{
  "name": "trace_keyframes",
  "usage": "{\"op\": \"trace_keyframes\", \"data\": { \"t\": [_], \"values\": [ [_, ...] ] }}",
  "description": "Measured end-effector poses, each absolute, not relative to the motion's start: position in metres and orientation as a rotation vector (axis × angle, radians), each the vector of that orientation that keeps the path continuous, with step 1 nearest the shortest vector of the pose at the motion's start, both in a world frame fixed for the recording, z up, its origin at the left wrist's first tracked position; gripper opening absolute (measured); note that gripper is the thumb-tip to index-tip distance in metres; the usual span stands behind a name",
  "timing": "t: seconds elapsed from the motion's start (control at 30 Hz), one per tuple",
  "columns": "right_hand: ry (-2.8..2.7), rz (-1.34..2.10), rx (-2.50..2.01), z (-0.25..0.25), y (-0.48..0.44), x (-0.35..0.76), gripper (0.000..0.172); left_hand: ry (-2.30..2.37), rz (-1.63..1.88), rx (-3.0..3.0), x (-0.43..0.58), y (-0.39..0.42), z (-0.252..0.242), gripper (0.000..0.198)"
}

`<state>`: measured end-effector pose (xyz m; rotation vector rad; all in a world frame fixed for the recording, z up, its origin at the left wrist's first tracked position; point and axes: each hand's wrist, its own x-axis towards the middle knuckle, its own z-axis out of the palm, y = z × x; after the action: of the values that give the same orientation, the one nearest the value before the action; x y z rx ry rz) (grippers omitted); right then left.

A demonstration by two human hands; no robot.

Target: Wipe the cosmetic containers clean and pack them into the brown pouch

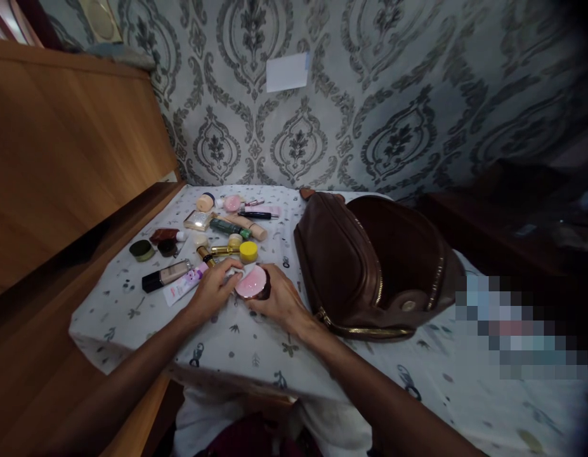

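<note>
A person's two hands meet over a pink-lidded jar [252, 283] near the front of a cloth-covered surface [217, 343]. The right hand [278, 301] curls around the jar's three o'clock side, thumb and fingers closed on it. The left hand [218, 285], at nine o'clock, has its fingertips drawn together on what looks like a white tissue [235, 271] at the jar's edge.

Also at nine o'clock from the jar, near the left hand, lies a white-and-pink tube [179, 287] with purple artwork, its lettering too small to read. Just beyond it is a black-capped bottle [167, 277], label likewise illegible. A yellow-lidded pot [248, 252] stands at twelve o'clock, a green bottle [227, 226] at eleven, and a shiny compact [198, 220] between ten and eleven. A brown bag [341, 266], its top gaping, fills three o'clock. On the patterned wall [322, 133], around twelve o'clock, hangs a pale sheet [287, 72].
</note>
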<state>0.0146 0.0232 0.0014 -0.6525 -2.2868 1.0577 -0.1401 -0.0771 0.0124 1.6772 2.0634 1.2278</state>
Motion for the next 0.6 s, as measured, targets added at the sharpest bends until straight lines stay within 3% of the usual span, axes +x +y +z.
{"op": "trace_keyframes", "data": {
  "t": [0.43, 0.6],
  "values": [
    [-2.261, 1.009, -0.301, 0.0, 0.02, 0.017, 0.068, 1.979, 1.404, 1.858, -0.138, -0.076, 0.013, 0.029],
    [-2.279, 0.994, -0.324, 0.0, 0.018, 0.016, 0.054, 1.852, 1.422, 2.038, -0.128, -0.082, 0.02, 0.033]
  ]
}}
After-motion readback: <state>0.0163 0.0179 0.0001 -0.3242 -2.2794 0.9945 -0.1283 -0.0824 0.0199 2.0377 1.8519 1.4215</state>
